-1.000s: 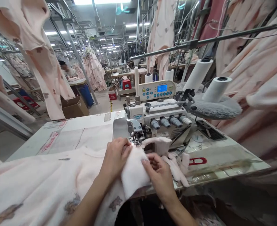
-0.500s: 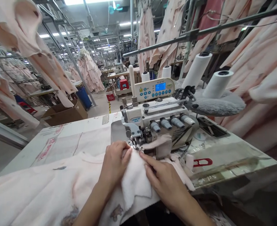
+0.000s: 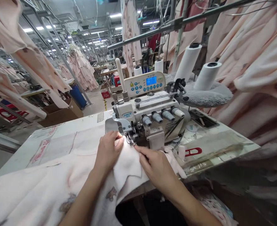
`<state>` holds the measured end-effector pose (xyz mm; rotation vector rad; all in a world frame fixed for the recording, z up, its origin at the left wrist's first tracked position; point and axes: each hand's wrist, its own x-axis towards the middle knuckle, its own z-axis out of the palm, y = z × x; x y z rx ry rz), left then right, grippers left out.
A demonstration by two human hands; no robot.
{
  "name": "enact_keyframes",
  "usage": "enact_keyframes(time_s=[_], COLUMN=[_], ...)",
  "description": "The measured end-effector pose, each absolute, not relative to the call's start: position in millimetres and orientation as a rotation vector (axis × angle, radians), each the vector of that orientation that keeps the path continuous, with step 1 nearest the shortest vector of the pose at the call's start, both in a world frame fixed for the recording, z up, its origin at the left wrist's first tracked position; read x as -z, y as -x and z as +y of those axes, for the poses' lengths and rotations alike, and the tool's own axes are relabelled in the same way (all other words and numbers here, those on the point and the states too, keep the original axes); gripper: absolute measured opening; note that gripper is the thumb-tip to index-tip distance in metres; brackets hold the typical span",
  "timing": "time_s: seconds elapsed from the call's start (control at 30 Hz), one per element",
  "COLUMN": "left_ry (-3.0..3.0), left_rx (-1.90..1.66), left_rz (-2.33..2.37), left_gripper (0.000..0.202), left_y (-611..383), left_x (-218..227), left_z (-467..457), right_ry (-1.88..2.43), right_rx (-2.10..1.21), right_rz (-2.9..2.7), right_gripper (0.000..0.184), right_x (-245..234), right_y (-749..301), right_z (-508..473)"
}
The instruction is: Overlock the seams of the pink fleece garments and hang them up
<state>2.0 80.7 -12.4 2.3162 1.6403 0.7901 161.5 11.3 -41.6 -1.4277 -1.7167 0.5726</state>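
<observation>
A pale pink fleece garment (image 3: 46,185) with small bear prints lies across the table and runs up to the presser foot of a white overlock sewing machine (image 3: 150,121). My left hand (image 3: 108,151) lies on the fabric just left of the foot, its fingers curled and pressing the cloth down. My right hand (image 3: 155,165) rests flat on the fabric's folded edge just before the needle, fingers stretched toward the foot. Both hands touch the garment.
Two white thread cones (image 3: 207,76) stand behind the machine beside a control panel (image 3: 145,84) with a blue display. Pink fabric strips (image 3: 176,160) lie right of the machine. Pink garments hang on rails all round. A cardboard box (image 3: 60,113) sits on the floor at left.
My right hand has slid forward from gripping the fabric fold to lying flat near the presser foot. The loose fabric tail on the machine's right is gone. The view has shifted left.
</observation>
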Motion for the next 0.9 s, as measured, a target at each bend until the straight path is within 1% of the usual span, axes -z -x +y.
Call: enact_keyframes(time_s=[0.13, 0.23, 0.33, 0.4, 0.43, 0.5, 0.57, 0.6, 0.77, 0.9], left_ry=[-2.405, -2.608, -2.751, -2.822, -2.853, -2.869, -2.818, -2.775, -2.652, -2.759], left_rx=[-0.764, -0.837, -0.942, -0.916, -0.913, -0.952, -1.030, -1.071, -1.158, -1.218], left_rz=[1.645, 1.679, 1.456, 1.411, 1.435, 1.492, 1.457, 1.424, 1.332, 1.375], left_gripper=[0.015, 0.015, 0.027, 0.033, 0.033, 0.025, 0.016, 0.014, 0.015, 0.020], left_y=[1.5, 0.7, -4.1, -8.1, -10.0, -13.2, -16.2, -17.8, -25.8, -23.8], left_x=[7.8, 7.8, 21.4, 34.1, 39.3, 44.2, 42.0, 39.1, 29.3, 34.4], left_z=[82.9, 52.6, 8.1, -12.6, -18.0, -20.5, -17.7, -16.6, -25.4, -31.8], right_ry=[1.418, 1.346, 1.184, 1.109, 1.097, 1.104, 1.115, 1.113, 1.059, 0.984], right_rx=[-0.669, -0.836, -1.053, -1.113, -1.115, -1.093, -1.084, -1.088, -1.174, -1.440], right_rz=[-1.619, -1.490, -1.336, -1.276, -1.265, -1.260, -1.255, -1.246, -1.145, -1.003], right_gripper=[0.030, 0.025, 0.032, 0.037, 0.038, 0.038, 0.038, 0.038, 0.035, 0.038], right_x=[44.2, 53.8, 67.7, 75.0, 77.4, 79.9, 79.9, 79.2, 70.7, 65.8], right_y=[-162.4, -163.2, -163.0, -161.9, -161.1, -159.3, -157.5, -156.8, -156.3, -161.6], right_z=[8.9, -0.7, -12.0, -17.6, -19.5, -22.1, -23.9, -24.9, -30.3, -33.6])
